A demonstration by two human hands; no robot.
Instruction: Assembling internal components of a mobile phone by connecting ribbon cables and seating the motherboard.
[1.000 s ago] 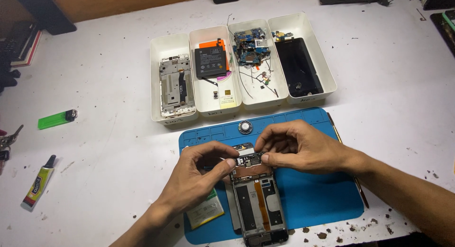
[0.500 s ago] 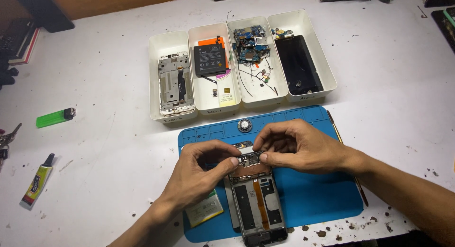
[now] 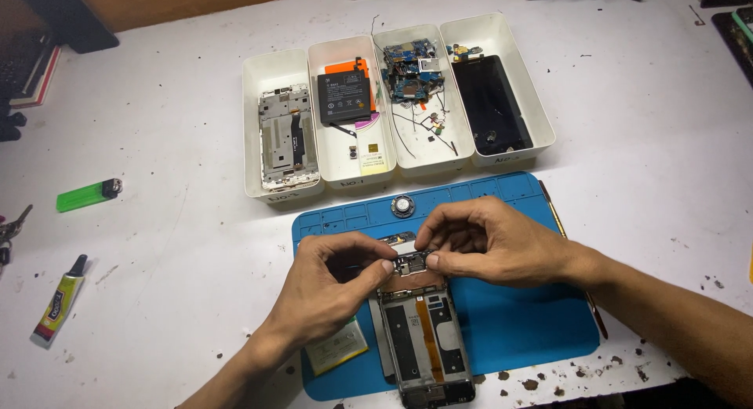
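1. The left hand (image 3: 333, 287) and right hand (image 3: 490, 240) meet over the top end of an opened phone (image 3: 423, 342), which lies lengthwise on the blue mat (image 3: 518, 330).
2. Both hands are pinched, thumb against forefinger, on a small circuit board (image 3: 409, 263) sitting at the phone's upper end; the left grips its left edge, the right its right edge.
3. Whether the board is seated in the frame or held just above it I cannot tell, since the fingers cover its edges.
4. The phone is well stripped: its back is off, and the inner frame shows with an orange flex strip (image 3: 427, 338) running down its middle.
5. A pale battery (image 3: 336, 348) lies on the mat just left of the phone, partly under the left wrist, so it is not in the phone.
6. A small round speaker (image 3: 402, 207) rests on the mat above the phone.
7. Beyond the mat, four white trays (image 3: 271, 193) hold other parts: a metal frame, a dark battery, blue boards with wires, and a black screen panel.
8. By my reading the phone's parts are mostly out of its shell, and only the board is in hand.
9. Far left of the mat lie a green lighter (image 3: 88, 195) and a glue tube (image 3: 57, 307).
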